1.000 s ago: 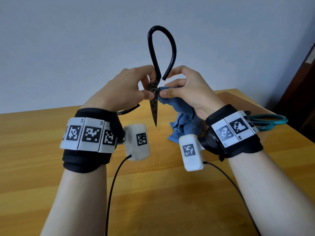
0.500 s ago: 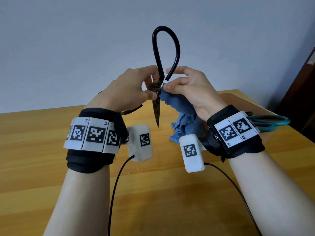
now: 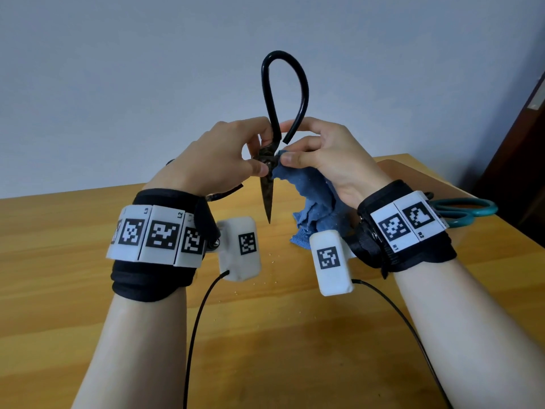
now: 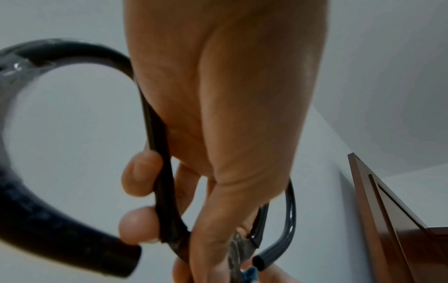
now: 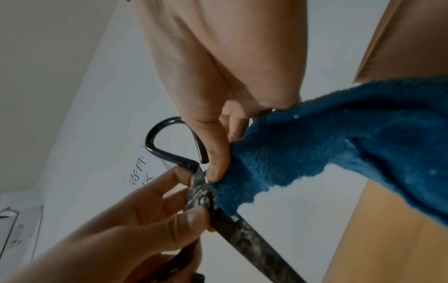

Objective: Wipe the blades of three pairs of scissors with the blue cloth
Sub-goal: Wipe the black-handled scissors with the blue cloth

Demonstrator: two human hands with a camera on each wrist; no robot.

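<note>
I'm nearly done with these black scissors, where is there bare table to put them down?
Bare wood lies on the table left of the left hand, and in the near strip between the forearms, apart from two cables. The right side is crowded: the blue cloth hangs there, and teal scissors lie at the far right.

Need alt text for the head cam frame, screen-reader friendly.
Two hands hold black iron scissors upright above a wooden table, tip pointing down: the left hand grips them at the pivot while the right hand pinches a blue cloth against the blade's base. Teal-handled scissors lie on the table behind the right wrist.
</note>
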